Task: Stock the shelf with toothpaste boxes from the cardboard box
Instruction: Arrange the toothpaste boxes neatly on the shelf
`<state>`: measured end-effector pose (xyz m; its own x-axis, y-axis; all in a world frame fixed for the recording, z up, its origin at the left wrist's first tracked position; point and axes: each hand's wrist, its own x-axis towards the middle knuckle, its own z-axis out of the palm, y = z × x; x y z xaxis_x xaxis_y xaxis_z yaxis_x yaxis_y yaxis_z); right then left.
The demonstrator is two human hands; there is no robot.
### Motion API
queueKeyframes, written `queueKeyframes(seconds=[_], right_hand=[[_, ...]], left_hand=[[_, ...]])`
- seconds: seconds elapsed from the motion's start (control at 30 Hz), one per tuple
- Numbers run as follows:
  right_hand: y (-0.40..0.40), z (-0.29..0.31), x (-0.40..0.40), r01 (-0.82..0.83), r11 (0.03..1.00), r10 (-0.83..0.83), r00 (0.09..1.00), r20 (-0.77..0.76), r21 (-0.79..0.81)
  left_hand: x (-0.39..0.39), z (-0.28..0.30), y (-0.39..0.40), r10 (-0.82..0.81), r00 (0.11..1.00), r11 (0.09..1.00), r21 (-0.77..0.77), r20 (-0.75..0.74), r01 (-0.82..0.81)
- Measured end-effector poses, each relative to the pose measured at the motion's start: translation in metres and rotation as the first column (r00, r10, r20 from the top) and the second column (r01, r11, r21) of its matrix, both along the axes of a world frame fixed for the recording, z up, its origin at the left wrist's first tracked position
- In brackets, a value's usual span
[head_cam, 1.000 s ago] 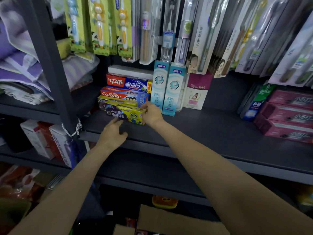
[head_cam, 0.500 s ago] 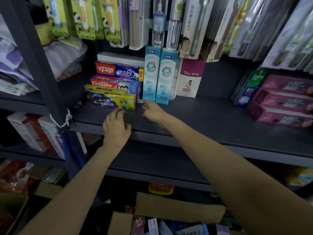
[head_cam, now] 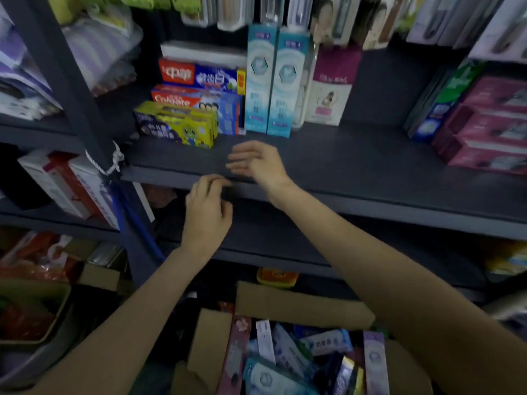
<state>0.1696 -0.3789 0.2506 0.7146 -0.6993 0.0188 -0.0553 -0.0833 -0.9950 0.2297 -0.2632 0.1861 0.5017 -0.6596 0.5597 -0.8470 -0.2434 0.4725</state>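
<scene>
Cardboard box (head_cam: 299, 306) at 6 o'clock, full of toothpaste boxes (head_cam: 285, 354). Left hand (head_cam: 206, 215) loosely curled, right hand (head_cam: 258, 163) spread; both empty. Best to grip one box lengthwise, then set it at shelf (head_cam: 356, 163) centre, 12 o'clock.

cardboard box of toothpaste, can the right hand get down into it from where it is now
Probably yes. The right hand is open and empty above the shelf edge, and the cardboard box sits open-topped below with nothing covering it.

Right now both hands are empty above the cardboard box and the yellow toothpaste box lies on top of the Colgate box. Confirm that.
Not quite. In the head view the yellow toothpaste box lies on the shelf in front of the Colgate box, not on top of it. The rest holds: left hand and right hand are empty, above the cardboard box.
</scene>
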Motion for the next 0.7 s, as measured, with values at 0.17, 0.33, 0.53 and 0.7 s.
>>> queueKeyframes(seconds=[0.17,0.33,0.53,0.7], right_hand=[[0.010,-0.061,-0.126,-0.213,0.941,0.146,0.956,-0.253,-0.264],[-0.006,-0.164,-0.222,-0.241,0.969,0.132,0.679,-0.722,-0.049],[0.004,-0.284,-0.297,-0.193,0.966,0.231,0.344,-0.910,0.173],[0.002,-0.368,-0.306,-0.228,0.962,0.208,0.271,-0.940,0.148]], left_hand=[[-0.086,-0.076,-0.001,-0.299,0.954,0.920,0.254,-0.034,0.297],[-0.149,-0.154,-0.013,-0.429,0.860,0.583,0.642,-0.277,0.498],[-0.193,-0.215,-0.006,-0.360,0.795,0.264,0.764,-0.488,0.588],[-0.201,-0.235,0.002,-0.284,0.802,0.158,0.799,-0.526,0.580]])
